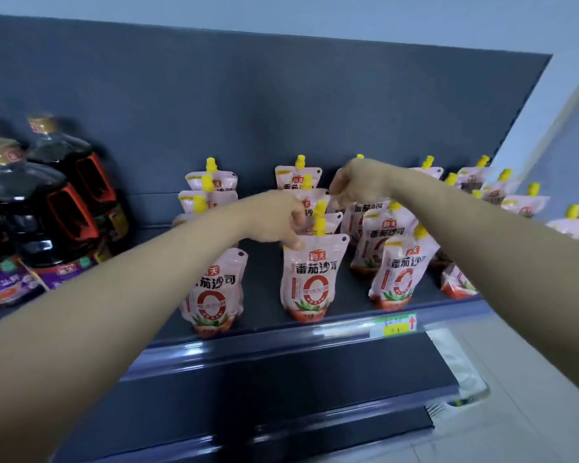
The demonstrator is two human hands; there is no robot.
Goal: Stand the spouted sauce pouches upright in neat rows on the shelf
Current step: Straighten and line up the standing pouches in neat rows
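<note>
Pouches with yellow spouts stand in rough rows across the dark shelf (268, 329), reaching from the back panel to the front lip, with big dark bottles (47, 208) well apart on the left. The main risk, as I judge it, is a knock-on topple: the soft packs stand close together, so a forearm sweeping across the rows could tip several at once. A front pouch could also slide over the lip, since its base sits near the edge. Both arms reach forward over the shelf, wrists bent down. The left hand (274, 218) pinches the top left corner of the front middle pouch (310, 279), which stands upright beside the price tag (395, 324). The right hand (358, 182) is curled over a pouch further back; whether it actually grips it, I cannot tell.
</note>
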